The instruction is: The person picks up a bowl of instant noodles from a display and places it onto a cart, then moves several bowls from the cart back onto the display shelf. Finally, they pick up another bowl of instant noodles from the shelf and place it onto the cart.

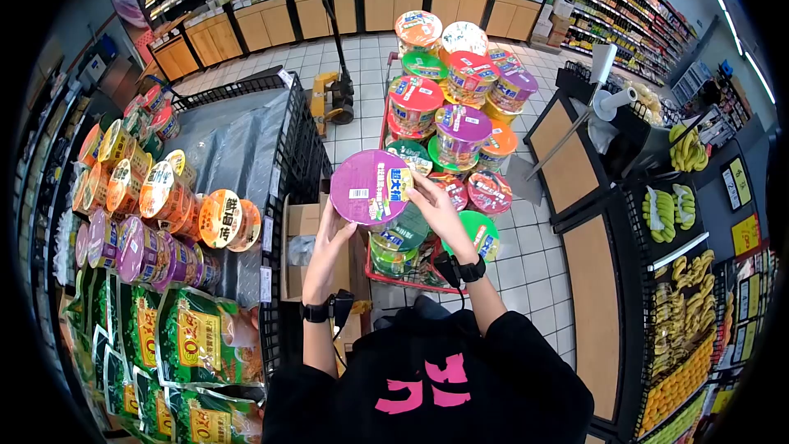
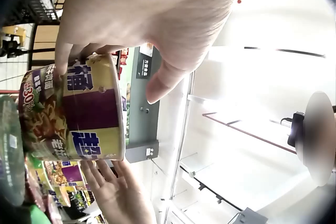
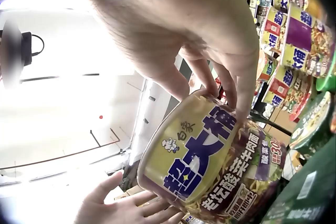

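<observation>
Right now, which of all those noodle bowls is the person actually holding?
The purple-lidded bowl, held between the left hand and right hand. The other bowls sit untouched, stacked in the red cart or on the rack.

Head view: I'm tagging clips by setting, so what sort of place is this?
Most likely a supermarket: stocked shelves, a banana display, and stacked noodle bowls, one purple-lidded bowl held between left hand and right hand.
</observation>
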`<state>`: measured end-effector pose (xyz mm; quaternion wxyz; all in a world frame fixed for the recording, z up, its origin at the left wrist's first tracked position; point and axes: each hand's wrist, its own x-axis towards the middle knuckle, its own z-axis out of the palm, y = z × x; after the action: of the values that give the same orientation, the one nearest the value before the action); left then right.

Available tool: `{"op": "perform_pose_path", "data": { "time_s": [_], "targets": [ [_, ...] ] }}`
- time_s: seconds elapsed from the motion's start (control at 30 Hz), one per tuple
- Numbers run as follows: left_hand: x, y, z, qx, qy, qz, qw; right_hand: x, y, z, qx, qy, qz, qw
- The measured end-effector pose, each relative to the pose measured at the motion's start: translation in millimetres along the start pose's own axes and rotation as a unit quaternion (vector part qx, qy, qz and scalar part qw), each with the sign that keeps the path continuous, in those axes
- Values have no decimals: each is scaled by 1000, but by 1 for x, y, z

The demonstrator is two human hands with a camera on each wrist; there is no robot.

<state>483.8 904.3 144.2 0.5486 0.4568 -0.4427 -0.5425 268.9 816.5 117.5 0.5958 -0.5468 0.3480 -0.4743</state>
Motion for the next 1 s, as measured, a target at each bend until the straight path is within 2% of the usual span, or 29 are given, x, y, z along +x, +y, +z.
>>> {"op": "perform_pose_path", "data": {
  "time_s": [0.13,0.47,0.6,0.77,0.97,1.0],
  "targets": [
    [32,-9,26,19,-31,5,999,10,5,-38,20,16,23,999],
    [100,-43,58,-16,-32,-26,999,58,29,-99,51,-4,91,995],
    [113,-46,70,-40,-22,-24,999,72,38,-110,70,-21,131,989],
    [122,-44,76,-48,-24,-39,998,79,33,-114,84,-25,130,988],
    [133,-64,75,-56,18,-49,997,82,42,-123,131,-27,133,982],
    [133,-62,78,-47,-1,-51,998,83,49,-126,129,-29,134,982]
  ]
}}
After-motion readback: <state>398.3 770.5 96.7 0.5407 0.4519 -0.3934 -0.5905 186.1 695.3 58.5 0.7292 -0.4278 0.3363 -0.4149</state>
